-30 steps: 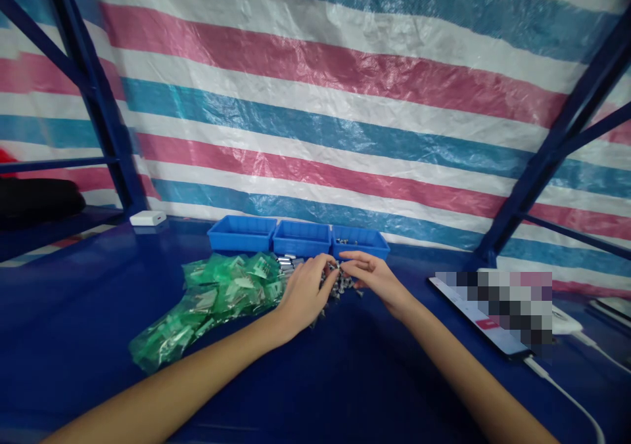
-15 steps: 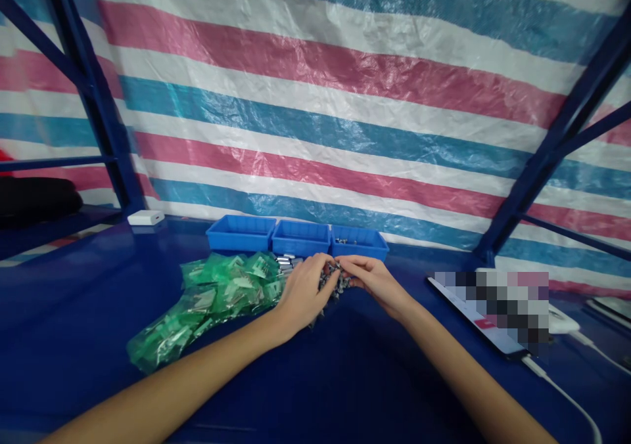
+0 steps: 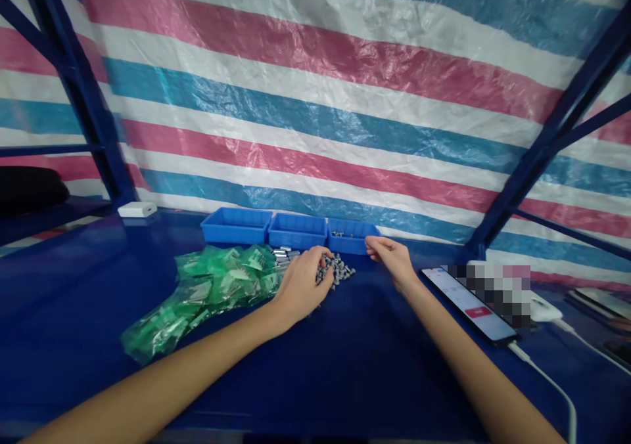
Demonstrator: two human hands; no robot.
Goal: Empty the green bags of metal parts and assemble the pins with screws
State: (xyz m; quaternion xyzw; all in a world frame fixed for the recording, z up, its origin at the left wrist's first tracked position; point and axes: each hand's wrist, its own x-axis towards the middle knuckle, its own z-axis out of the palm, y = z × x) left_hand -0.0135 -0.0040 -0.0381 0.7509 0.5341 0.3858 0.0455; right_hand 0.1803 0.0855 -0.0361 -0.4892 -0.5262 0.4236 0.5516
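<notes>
My left hand (image 3: 304,281) rests at a pile of small grey metal parts (image 3: 340,270), screw-like but too small to name surely. Its thumb and fingers curve apart around the pile's left side, and some parts are hidden beneath. My right hand (image 3: 393,259) is raised off the pile, at the front right corner of the right blue bin (image 3: 352,244). Thumb and fingertips are pinched together; whatever they hold is too small to see. A few small metal parts lie inside that bin. Behind my left hand are shiny metal cylinders (image 3: 284,254).
Green plastic packets (image 3: 217,283) lie heaped left of my left hand. The middle blue bin (image 3: 298,239) and left blue bin (image 3: 236,234) line the table's back. A phone (image 3: 468,305) with a white cable (image 3: 547,375) lies right. A white box (image 3: 137,209) stands back left.
My right hand has moved away from the pile, rightward and up to the right bin's corner, still pinched. The left hand has stayed at the pile. The camera view has shifted slightly.
</notes>
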